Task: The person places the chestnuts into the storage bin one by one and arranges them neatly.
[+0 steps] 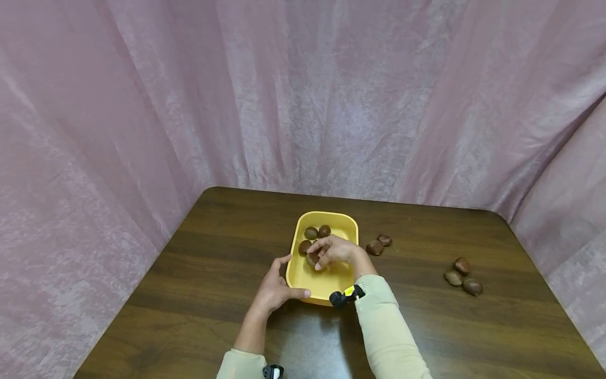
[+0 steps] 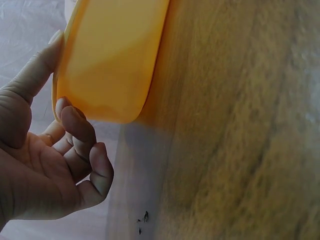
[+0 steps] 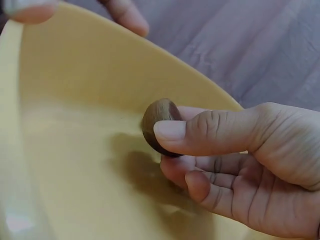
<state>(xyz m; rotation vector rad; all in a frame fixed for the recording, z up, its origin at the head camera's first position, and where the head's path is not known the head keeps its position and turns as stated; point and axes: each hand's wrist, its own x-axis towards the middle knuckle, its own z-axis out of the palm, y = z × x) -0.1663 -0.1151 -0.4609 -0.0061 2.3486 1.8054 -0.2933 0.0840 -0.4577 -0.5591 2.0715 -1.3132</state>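
My right hand [image 1: 333, 252] reaches inside a yellow plastic container [image 1: 349, 223] and pinches a brown chestnut [image 3: 159, 117] between thumb and fingers, over the container floor. In the head view that chestnut [image 1: 312, 260] is partly covered by the fingers. Other chestnuts [image 1: 311, 233] lie toward the container's far left part, one of them mostly hidden by the hand. My left hand [image 1: 273, 292] holds the container's near left corner, its thumb on the front rim and a finger along the left side. From the left wrist, the curled fingers [image 2: 82, 130] show under the corner.
Two chestnuts [image 1: 375, 248] lie on the dark wooden table [image 1: 208, 263] just right of the container. Farther right sits a group of three chestnuts [image 1: 472, 287]. A pink velvet curtain [image 1: 331, 105] hangs behind the table's back edge and along both sides.
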